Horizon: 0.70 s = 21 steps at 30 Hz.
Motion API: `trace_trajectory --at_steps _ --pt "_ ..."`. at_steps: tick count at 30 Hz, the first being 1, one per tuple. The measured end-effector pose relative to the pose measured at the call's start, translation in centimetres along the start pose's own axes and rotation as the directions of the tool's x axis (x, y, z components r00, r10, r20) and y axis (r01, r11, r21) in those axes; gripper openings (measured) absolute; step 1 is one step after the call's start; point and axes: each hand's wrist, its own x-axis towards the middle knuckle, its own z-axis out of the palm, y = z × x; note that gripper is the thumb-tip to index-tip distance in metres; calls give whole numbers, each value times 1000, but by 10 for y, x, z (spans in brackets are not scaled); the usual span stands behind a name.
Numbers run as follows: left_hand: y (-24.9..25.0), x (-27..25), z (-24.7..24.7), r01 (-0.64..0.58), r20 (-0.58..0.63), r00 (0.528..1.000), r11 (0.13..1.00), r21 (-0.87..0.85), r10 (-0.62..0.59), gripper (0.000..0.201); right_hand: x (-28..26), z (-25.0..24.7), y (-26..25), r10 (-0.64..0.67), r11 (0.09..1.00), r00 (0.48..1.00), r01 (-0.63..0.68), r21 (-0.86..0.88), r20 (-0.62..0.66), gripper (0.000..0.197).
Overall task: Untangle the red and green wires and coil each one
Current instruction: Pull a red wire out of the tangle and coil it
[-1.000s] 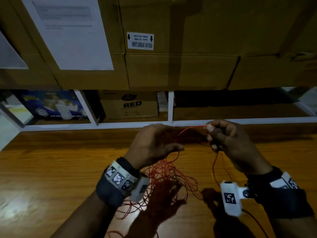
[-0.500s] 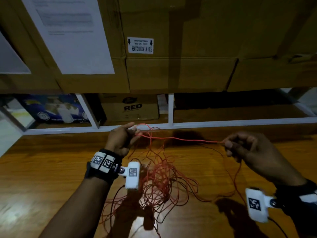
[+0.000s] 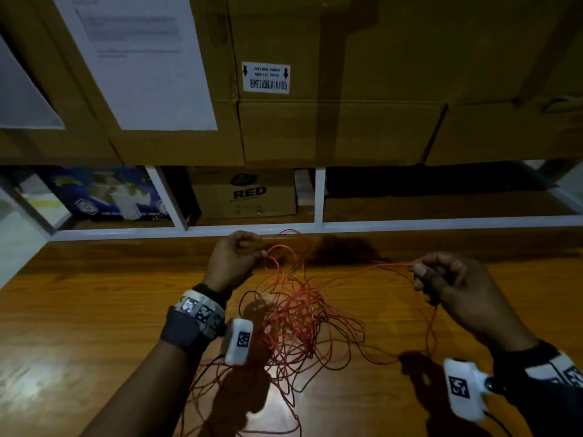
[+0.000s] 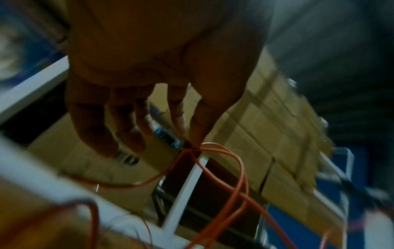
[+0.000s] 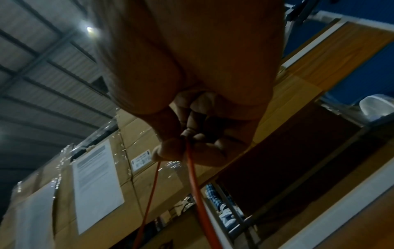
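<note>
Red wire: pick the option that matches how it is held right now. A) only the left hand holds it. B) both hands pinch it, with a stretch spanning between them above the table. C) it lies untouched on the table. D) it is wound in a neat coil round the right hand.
B: the left hand and the right hand each pinch the red wire, which spans between them above the tangle on the table.

open: bare tabletop (image 3: 94, 310) sides | blocked: red wire (image 3: 299, 316) tangle (centre)
</note>
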Motion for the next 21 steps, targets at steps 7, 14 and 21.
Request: trace_trajectory --at_steps 7,14,21 --pt "58 -73 49 -777 339 609 625 74 717 55 -5 24 -39 -151 985 984 158 -63 97 11" --pt "15 -63 67 -538 576 685 843 -14 447 24 -7 -39 -51 -57 993 982 74 89 -179 17" --pt "13 -18 10 -568 482 730 823 34 484 25 33 -184 131 194 969 909 -236 -74 -369 51"
